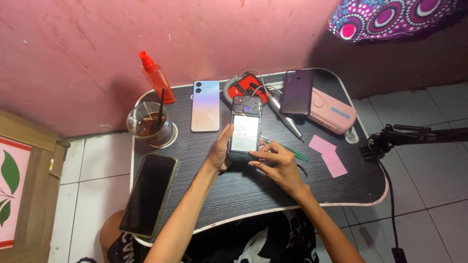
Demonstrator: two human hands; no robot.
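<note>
While the left hand grips the opened phone's side, right hand pinching its lower edge, green tool beside, dark lap table.

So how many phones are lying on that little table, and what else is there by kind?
Phones or phone shells: 4 (opened phone, pastel one, black one, dark purple one)
Pink cards: 2
Spray bottle: 1
Glass of drink: 1
Total: 8
</note>
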